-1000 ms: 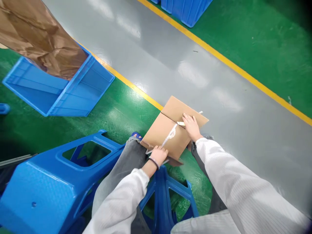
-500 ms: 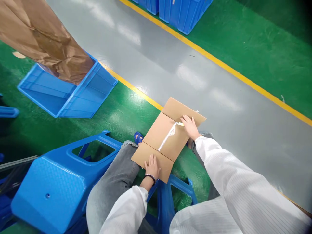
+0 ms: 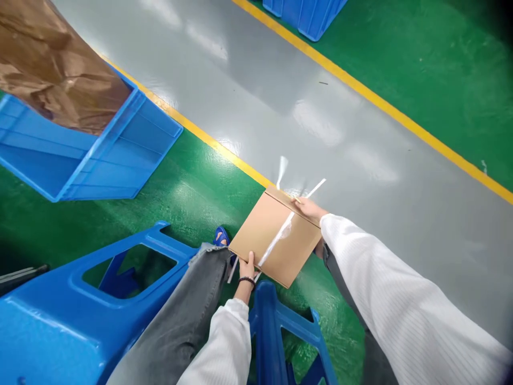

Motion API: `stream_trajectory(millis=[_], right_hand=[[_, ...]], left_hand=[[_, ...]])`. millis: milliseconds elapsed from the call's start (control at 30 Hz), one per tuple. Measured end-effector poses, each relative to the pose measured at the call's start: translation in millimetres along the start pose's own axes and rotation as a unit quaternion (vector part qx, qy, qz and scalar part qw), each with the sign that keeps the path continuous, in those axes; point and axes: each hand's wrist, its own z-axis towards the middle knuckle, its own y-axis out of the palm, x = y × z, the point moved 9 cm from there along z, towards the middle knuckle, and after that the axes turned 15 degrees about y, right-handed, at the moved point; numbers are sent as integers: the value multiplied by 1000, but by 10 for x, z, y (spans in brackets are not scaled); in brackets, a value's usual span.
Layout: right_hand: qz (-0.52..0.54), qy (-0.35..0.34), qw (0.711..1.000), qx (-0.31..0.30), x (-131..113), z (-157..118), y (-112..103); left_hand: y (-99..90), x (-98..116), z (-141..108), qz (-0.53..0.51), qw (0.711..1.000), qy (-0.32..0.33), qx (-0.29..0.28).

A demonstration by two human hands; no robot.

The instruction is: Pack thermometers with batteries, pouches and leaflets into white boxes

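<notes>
A brown cardboard box (image 3: 272, 235) is held low between my knees, its taped face up and its end flaps bent down. White tape (image 3: 276, 240) runs along the middle seam of this face. At the near edge, my left hand (image 3: 247, 267) grips the box with the thumb on top and the fingers hidden underneath. My right hand (image 3: 308, 207) is closed round the far edge, by the folded flap. Loose white strips (image 3: 282, 168) stick out beyond the far edge, and others hang below the near edge. The underside of the box is hidden.
Left of my leg stands a blue plastic stool (image 3: 132, 289), and more blue stool legs (image 3: 268, 321) are below the box. A blue crate (image 3: 116, 155) with brown paper (image 3: 64, 75) in it is at the upper left. Another blue crate (image 3: 310, 16) stands beyond the walkway.
Both end flaps, spread flat before, are now bent down. My hands have gone from lying flat on the flaps to gripping the edges. White strips have come into view.
</notes>
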Motion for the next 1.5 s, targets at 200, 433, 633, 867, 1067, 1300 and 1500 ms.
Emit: stream_trajectory(millis=[200,433,633,867,1067,1300,1500], right_hand=[[21,-6,999,-28,97,9,152],[-40,-95,992,74,-188,-520,-116],[-173,-229,958,29,-508,-1199,168],[-268,-222,937,36,-753,-1170,187],[-316,-154,936,-7,-644,-1465,-31],[-305,9,952,-30,-171,-2018,-46],[-165,159,973,32,245,-2260,339]], left_hand=[[-65,-168,-21,-28,999,-38,-25],[-515,371,-37,170,983,42,54],[-209,1134,-124,304,910,274,-72],[77,1359,-13,386,811,393,-199],[-484,1500,-113,421,793,392,-203],[-228,1644,-285,396,781,390,-286],[518,1395,-481,401,818,331,-247]])
